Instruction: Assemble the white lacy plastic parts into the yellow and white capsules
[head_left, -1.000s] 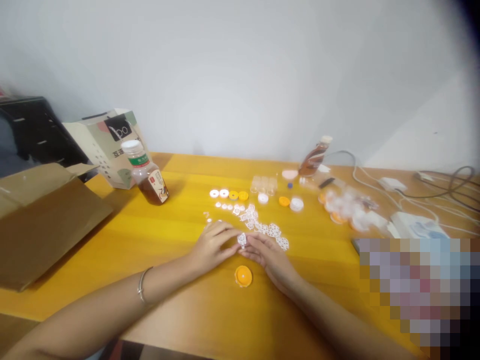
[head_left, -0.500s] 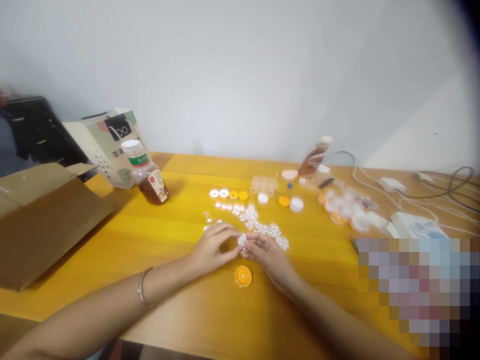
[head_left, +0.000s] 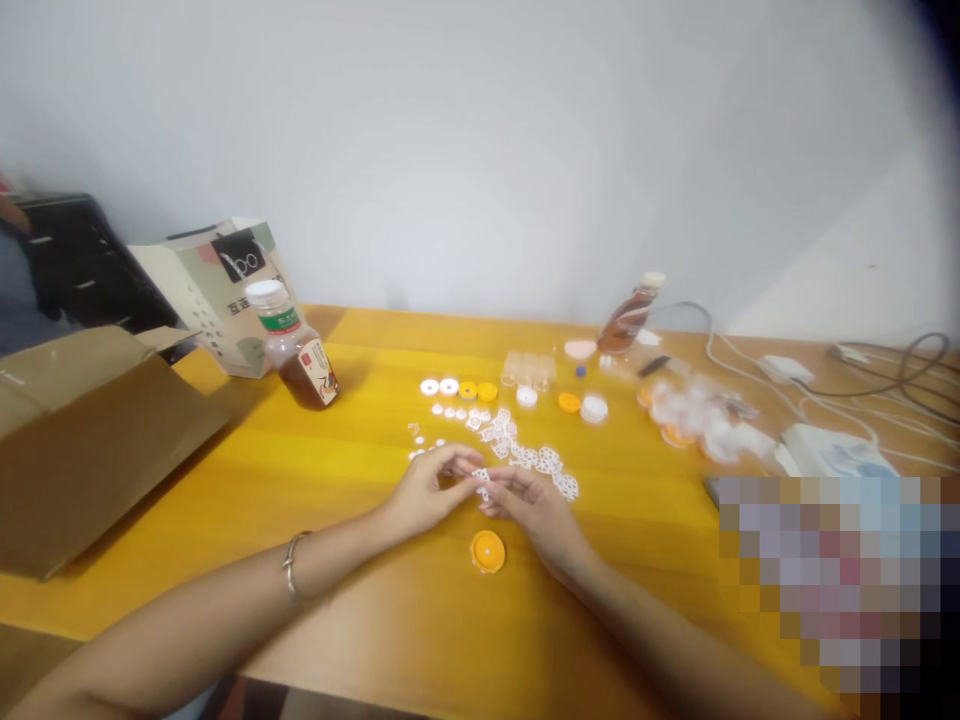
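We note left hand (head_left: 426, 490) and right hand (head_left: 536, 508) meeting mid-desk, fingertips of both pinched on one small white lattice piece (head_left: 482, 479), held just above the desk (head_left: 360, 560). Orange cap (head_left: 487, 551) lies just nearer the front edge. More white pieces (head_left: 536, 460) strewn just beyond, toward rear edge. Brown bottle (head_left: 294, 345) stands twd left rear corner.

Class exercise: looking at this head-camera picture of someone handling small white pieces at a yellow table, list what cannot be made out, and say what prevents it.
1. Small white piece between left hand and right hand: too small and blurred; fingers cover part.
2. Lower-right table area: pixelated block hides it.
3. Bottle label: text too small.
4. Cardboard box: cut by the left edge.
5. White pile: blurred.
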